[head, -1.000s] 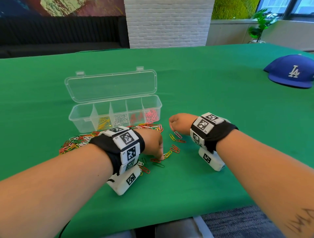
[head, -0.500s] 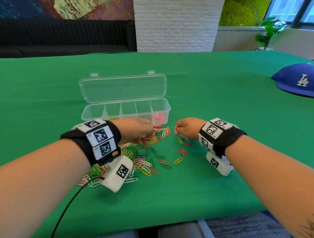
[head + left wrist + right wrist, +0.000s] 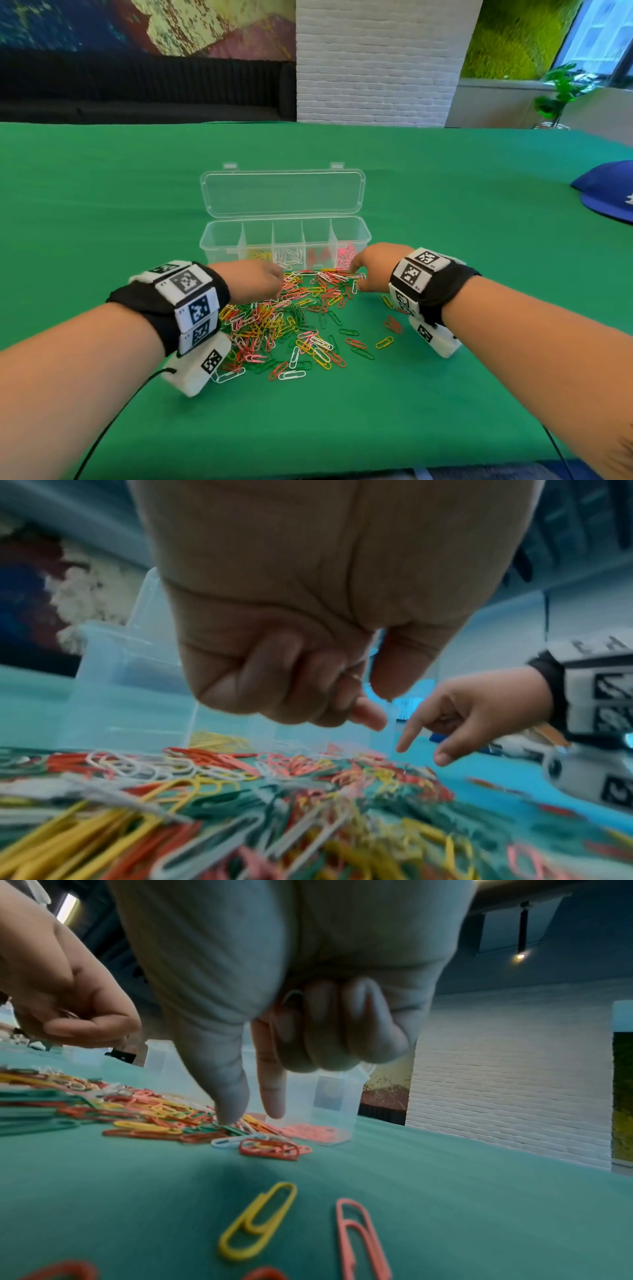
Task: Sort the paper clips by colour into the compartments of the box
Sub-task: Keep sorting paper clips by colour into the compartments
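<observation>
Paper clips (image 3: 294, 318), loose, heaped before my box (image 3: 219, 240).
My right hand (image 3: 371, 270) reaches thumb and forefinger down, pinch unclosed, to pick one; left hand (image 3: 255, 279) curled, contents untellable.

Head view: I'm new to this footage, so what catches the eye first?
A bright heap of paper clips sprawls over the green table, flanked by the left hand and right hand. Just behind it stands a clear box, lid open, with yellow, white, red and pink clips in separate compartments.

Clear glossy plastic box (image 3: 352, 236), matt green cloth table (image 3: 445, 212), smooth coated paper clips (image 3: 294, 318)
</observation>
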Motion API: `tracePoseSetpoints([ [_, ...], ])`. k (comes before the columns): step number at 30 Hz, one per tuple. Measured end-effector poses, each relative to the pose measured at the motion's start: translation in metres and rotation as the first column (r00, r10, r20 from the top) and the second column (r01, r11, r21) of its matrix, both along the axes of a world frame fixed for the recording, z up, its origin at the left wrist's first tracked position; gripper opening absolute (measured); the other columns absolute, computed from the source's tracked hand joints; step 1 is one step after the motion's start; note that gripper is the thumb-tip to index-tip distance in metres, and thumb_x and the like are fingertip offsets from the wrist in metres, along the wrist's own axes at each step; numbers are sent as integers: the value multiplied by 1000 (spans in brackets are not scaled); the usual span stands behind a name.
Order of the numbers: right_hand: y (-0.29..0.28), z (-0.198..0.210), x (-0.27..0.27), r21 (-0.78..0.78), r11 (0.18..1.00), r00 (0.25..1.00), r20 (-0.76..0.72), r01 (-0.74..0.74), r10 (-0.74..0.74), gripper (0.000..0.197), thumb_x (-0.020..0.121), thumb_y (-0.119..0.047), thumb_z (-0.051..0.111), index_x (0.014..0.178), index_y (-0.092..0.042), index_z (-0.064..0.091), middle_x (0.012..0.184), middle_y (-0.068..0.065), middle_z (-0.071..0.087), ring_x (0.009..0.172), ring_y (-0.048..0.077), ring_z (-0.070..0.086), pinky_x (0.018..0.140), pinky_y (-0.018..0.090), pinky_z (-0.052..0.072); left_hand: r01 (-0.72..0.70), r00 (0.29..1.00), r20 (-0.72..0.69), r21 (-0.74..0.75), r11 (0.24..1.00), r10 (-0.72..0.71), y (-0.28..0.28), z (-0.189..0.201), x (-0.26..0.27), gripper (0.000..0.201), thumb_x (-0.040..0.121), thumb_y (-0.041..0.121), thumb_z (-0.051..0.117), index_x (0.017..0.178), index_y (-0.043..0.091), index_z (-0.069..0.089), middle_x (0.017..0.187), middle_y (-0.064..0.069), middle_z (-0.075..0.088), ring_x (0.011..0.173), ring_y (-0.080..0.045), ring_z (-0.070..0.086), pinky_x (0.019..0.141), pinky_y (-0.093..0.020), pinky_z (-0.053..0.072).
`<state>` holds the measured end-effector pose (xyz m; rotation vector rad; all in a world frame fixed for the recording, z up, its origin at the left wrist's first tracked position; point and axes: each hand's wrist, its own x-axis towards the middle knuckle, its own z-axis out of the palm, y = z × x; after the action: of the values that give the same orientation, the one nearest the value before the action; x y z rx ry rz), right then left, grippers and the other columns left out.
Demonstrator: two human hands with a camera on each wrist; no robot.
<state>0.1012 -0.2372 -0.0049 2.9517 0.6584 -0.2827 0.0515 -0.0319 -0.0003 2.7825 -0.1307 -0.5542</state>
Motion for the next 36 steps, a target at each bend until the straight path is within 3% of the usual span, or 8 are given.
tracePoseSetpoints([
  [3, 7, -4, 5, -39, 999, 1000, -23, 2, -2, 41, 89, -32, 59, 129, -24, 56, 131, -1, 56, 117, 19, 55, 89, 26, 44, 25, 999, 43, 95, 995, -30, 0, -12, 0, 18, 92, 26, 41, 76, 20, 47, 76, 1, 49, 64, -12, 42, 60, -24, 37],
  [7, 10, -7, 8, -39, 999, 999, -40, -1, 0, 34, 90, -30, 59, 122, -23, 60, 125, -1, 60, 112, 19, 57, 84, 25, 43, 58, 994, 80, 135, 989, -69, -3, -19, 2, 15, 92, 27, 45, 79, 20, 50, 74, 4, 49, 63, -10, 42, 52, -21, 34],
  [16, 8, -6, 8, -44, 998, 997, -63, -47, 44, 21, 91, -18, 51, 106, -19, 66, 109, 1, 65, 101, 20, 59, 76, 22, 39, 84, 992, 82, 129, 988, -95, -5, -22, 3, 13, 91, 30, 48, 82, 21, 51, 73, 4, 50, 63, -13, 44, 52, -21, 35],
  [20, 3, -8, 9, -16, 999, 996, -84, -28, 27, 17, 91, -19, 51, 100, -17, 65, 84, -3, 56, 81, 17, 52, 72, 21, 35, 102, 989, 89, 136, 985, -115, -5, -24, 2, 12, 90, 31, 47, 82, 24, 51, 83, 3, 53, 72, -15, 46, 57, -23, 36],
  [24, -5, -10, 12, 128, 990, 995, -92, 58, -47, 16, 90, -19, 47, 75, -23, 48, 65, -9, 43, 60, 9, 43, 64, 22, 35, 102, 990, 83, 108, 989, -111, -4, -24, 2, 12, 91, 31, 46, 83, 23, 52, 85, 3, 54, 71, -15, 46, 58, -23, 38],
  [27, -8, -3, 13, 282, 948, 985, -134, 147, -113, 34, 96, -17, 37, 63, -24, 34, 63, -9, 37, 62, 12, 38, 59, 23, 31, 102, 991, 80, 100, 990, -110, -3, -24, 2, 13, 91, 31, 45, 82, 23, 51, 81, 3, 53, 68, -14, 45, 57, -23, 38],
  [32, -14, -3, 16, 416, 827, 910, -328, 379, -252, 25, 94, -14, 35, 69, -15, 38, 64, 2, 42, 52, 15, 35, 49, 23, 32, 137, 987, 60, 135, 981, -147, -7, -24, 0, 14, 91, 30, 44, 81, 21, 49, 79, 3, 49, 67, -14, 42, 54, -21, 35],
  [36, -18, -5, 16, 471, 728, 820, -529, 499, -219, 20, 91, -1, 34, 74, -11, 38, 68, 8, 50, 51, 17, 39, 44, 24, 32, 152, 985, 58, 139, 979, -161, -8, -24, -1, 14, 93, 29, 44, 83, 20, 50, 80, 3, 49, 66, -12, 41, 53, -21, 34],
])
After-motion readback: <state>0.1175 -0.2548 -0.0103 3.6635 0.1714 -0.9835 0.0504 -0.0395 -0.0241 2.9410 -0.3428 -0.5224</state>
